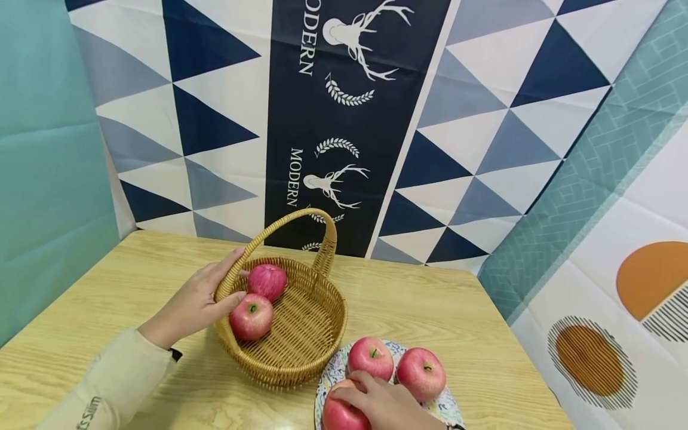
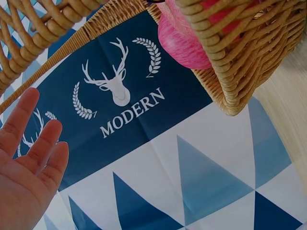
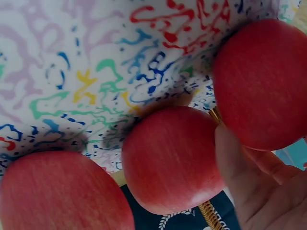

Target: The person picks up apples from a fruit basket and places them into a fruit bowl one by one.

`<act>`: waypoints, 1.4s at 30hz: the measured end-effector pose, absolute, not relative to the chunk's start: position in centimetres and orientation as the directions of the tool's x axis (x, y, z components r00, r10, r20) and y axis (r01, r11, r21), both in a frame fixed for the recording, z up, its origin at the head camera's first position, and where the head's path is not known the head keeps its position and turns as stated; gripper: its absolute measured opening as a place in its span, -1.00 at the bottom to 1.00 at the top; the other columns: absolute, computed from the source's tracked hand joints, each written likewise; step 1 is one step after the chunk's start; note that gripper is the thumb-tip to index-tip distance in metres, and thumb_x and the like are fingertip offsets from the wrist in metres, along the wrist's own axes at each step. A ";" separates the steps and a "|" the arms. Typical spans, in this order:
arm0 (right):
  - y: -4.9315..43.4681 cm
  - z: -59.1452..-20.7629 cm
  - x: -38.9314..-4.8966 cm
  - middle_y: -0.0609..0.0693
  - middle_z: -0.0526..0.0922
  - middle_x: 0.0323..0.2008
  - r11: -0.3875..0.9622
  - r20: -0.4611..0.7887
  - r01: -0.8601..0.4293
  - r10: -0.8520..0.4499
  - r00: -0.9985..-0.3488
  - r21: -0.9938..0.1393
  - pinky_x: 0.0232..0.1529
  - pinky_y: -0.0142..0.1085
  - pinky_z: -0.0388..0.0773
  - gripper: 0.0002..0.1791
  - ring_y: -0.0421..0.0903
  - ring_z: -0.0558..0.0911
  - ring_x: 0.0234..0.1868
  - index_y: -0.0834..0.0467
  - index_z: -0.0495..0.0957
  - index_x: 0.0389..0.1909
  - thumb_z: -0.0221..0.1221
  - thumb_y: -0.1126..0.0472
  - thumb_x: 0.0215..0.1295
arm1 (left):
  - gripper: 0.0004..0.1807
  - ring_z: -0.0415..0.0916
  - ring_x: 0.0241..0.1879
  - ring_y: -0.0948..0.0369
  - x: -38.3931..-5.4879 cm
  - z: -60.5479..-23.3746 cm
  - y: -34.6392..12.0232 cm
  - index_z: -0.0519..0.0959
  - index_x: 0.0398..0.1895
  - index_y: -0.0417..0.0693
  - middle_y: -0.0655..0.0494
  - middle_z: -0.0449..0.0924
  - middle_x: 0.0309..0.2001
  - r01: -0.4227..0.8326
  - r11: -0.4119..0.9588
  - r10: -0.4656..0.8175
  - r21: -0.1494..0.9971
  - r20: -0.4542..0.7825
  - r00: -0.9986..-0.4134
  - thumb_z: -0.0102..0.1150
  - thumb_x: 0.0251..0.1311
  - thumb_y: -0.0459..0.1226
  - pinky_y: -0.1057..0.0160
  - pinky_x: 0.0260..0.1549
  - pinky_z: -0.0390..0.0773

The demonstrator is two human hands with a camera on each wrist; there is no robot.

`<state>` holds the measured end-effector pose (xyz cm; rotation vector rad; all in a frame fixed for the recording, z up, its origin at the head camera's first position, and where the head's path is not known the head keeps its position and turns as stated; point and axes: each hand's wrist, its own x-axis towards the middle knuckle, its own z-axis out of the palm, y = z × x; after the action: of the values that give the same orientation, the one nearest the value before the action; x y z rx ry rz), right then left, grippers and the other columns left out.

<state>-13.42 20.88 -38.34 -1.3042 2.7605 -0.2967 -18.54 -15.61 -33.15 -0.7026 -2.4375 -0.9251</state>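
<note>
Gripping the base of the wicker handle [image 1: 325,257], my left hand [image 1: 196,301] sits at the ten o'clock edge of the basket [image 1: 279,375], thumb across the inner side, with three fingers lying straight in the left wrist view. Two apples rest inside the basket: one [image 1: 267,282] at eleven o'clock, another [image 1: 251,322] at nine, just beside my thumb. My right hand [image 1: 395,403] holds a red apple [image 1: 344,416] on the patterned plate [image 1: 447,407], fingers over its top. That plate lies at the basket's four o'clock, and my held apple sits at its nine. Two more apples share the plate, one [image 1: 371,358] at eleven o'clock and one [image 1: 421,374] at one. Beyond the wooden table [image 1: 419,304], a triangle-printed backdrop [image 1: 355,125] stands at twelve o'clock.
</note>
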 end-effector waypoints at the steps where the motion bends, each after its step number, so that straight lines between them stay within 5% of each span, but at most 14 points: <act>1: 20.8 -38.1 -13.3 -0.09 0.44 0.07 0.639 -0.008 -0.744 -0.760 -0.650 -0.194 -0.45 -0.31 0.46 -0.32 -0.20 0.51 -0.04 -0.32 0.36 0.22 0.26 -0.37 0.06 | -0.17 0.38 0.14 -0.28 -18.5 -33.1 -15.6 0.11 0.51 -0.01 -0.33 0.45 0.18 0.592 0.647 0.300 0.480 0.554 -0.777 0.23 0.18 -0.25 -0.36 0.04 0.36; 9: 20.3 -37.9 -12.7 -0.10 0.46 0.01 0.666 -0.005 -0.740 -0.744 -0.668 -0.093 -0.58 -0.37 0.31 -0.33 -0.23 0.50 -0.18 -0.33 0.33 0.24 0.19 -0.39 0.10 | -0.16 0.37 0.16 -0.28 -18.5 -33.2 -15.8 0.10 0.52 0.02 -0.33 0.45 0.19 0.587 0.650 0.297 0.483 0.549 -0.781 0.23 0.18 -0.23 -0.38 0.05 0.34; 18: 19.6 -33.6 -13.7 -0.08 0.49 0.16 0.774 -0.136 -0.589 -0.625 -0.769 -0.232 -0.31 -0.14 0.63 -0.10 -0.14 0.55 -0.08 -0.27 0.33 0.34 0.32 -0.42 -0.09 | -0.16 0.39 0.13 -0.26 -18.5 -33.1 -15.7 0.11 0.51 0.01 -0.31 0.47 0.16 0.596 0.645 0.299 0.478 0.560 -0.773 0.23 0.17 -0.24 -0.36 0.03 0.37; 23: 19.7 -32.0 -14.8 0.01 0.51 0.07 0.727 0.014 -0.659 -0.670 -0.742 -0.194 -0.36 -0.29 0.62 -0.19 -0.13 0.61 -0.19 -0.05 0.38 0.32 0.40 -0.14 0.01 | -0.16 0.39 0.13 -0.26 -18.5 -33.2 -15.8 0.11 0.51 0.01 -0.32 0.46 0.17 0.592 0.649 0.299 0.478 0.555 -0.776 0.24 0.17 -0.24 -0.36 0.02 0.37; 32: 19.0 -30.2 -16.1 0.05 0.49 0.15 0.752 -0.039 -0.639 -0.652 -0.757 -0.165 -0.24 -0.09 0.63 -0.10 -0.04 0.62 -0.10 -0.06 0.33 0.38 0.34 -0.32 0.02 | -0.15 0.41 0.12 -0.24 -18.6 -33.3 -15.7 0.09 0.52 0.08 -0.26 0.52 0.12 0.599 0.647 0.304 0.471 0.561 -0.770 0.22 0.17 -0.23 -0.35 0.02 0.37; 37: 18.9 -29.6 -16.7 0.07 0.51 0.10 0.703 -0.008 -0.696 -0.704 -0.710 -0.145 -0.40 -0.34 0.52 -0.19 -0.21 0.53 -0.35 0.01 0.36 0.35 0.38 -0.12 0.06 | -0.16 0.41 0.12 -0.24 -18.6 -33.3 -15.7 0.10 0.52 0.05 -0.26 0.51 0.12 0.593 0.648 0.302 0.477 0.554 -0.776 0.22 0.17 -0.23 -0.35 0.02 0.37; 42: 18.3 -29.2 -17.8 0.09 0.54 0.10 0.680 -0.013 -0.728 -0.731 -0.682 -0.081 -0.29 -0.24 0.60 -0.23 -0.09 0.60 -0.16 -0.05 0.42 0.30 0.41 0.03 -0.02 | -0.15 0.40 0.13 -0.25 -18.7 -33.3 -15.6 0.08 0.52 0.05 -0.19 0.57 0.08 0.608 0.629 0.301 0.485 0.569 -0.765 0.22 0.17 -0.25 -0.37 0.03 0.35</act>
<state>-17.76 18.34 -29.20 -1.2340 2.8390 -0.1064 -18.69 -15.62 -33.32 -0.7174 -2.4140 -0.9488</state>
